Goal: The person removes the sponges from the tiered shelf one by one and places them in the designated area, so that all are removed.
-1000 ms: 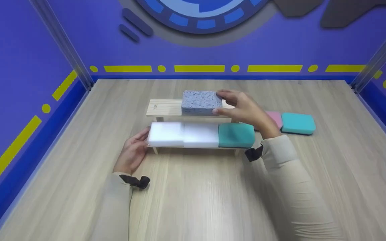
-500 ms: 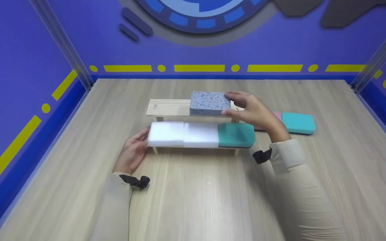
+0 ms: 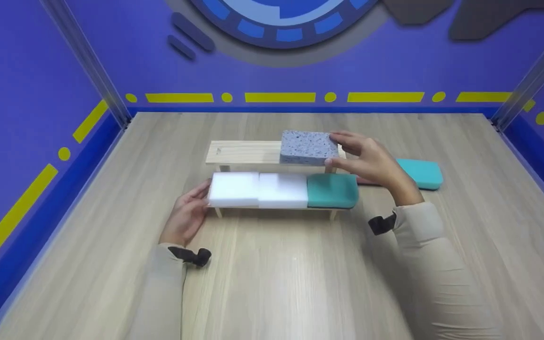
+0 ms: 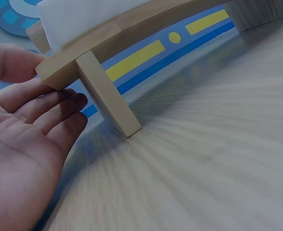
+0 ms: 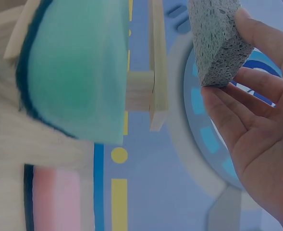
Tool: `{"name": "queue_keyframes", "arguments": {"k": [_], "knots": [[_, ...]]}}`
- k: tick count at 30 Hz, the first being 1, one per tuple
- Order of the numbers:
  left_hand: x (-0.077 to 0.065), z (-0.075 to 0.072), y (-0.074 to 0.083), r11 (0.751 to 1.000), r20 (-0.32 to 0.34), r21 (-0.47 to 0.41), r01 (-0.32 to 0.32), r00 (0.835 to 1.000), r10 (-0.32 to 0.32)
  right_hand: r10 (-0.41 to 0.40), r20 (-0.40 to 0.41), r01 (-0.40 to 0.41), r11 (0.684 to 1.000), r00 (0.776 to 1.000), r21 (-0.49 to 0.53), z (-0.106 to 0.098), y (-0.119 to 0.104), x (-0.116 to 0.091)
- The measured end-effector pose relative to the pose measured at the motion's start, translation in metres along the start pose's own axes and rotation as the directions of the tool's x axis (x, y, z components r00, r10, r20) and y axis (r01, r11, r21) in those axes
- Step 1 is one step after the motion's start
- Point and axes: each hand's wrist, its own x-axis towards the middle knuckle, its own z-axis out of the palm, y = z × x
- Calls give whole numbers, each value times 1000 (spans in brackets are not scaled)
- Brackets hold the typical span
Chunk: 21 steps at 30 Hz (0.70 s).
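In the head view my right hand (image 3: pixel 371 158) pinches a grey speckled sponge (image 3: pixel 309 145) by its right end, thumb in front and fingers behind. The right wrist view shows a gap between this sponge and the back wooden shelf (image 3: pixel 243 152). My left hand (image 3: pixel 186 215) grips the left end of the front wooden shelf (image 4: pixel 117 31), thumb at the board's end and fingers below, beside a leg (image 4: pixel 107 94). On that shelf two white sponges (image 3: pixel 234 189) (image 3: pixel 283 190) and a green sponge (image 3: pixel 332 191) lie side by side.
On the table (image 3: pixel 272 283) to the right lies a turquoise sponge (image 3: pixel 420 174) with a dark underside. Beside it is a pink sponge (image 5: pixel 55 199), mostly hidden behind my right hand in the head view. Blue panels (image 3: pixel 253 75) stand along the back and sides.
My right hand has moved steadily right with the grey sponge, from the middle of the back shelf to over its right end. The left hand has stayed in place.
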Motion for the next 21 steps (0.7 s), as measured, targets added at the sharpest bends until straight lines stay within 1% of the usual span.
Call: {"name": "queue_keyframes", "arguments": {"k": [3,7,13,21], "knots": [[0,-1,0,1000,6,4,-4,1000,4,1,-8,-1,1000,1000,8,-3,3,-3],[0,-1,0,1000,1,-1,-3,1000,3,-4,-21,4,1000,1000,-9,-8,6,-8],[1,0,0,1000,0,29,-8,1000,8,-3,-46,2,1000,999,-19,-15,14,-17],[1,-1,-1,999,3,45,-12,1000,11,-9,-71,8,1000,997,-24,-20,23,-29]]}}
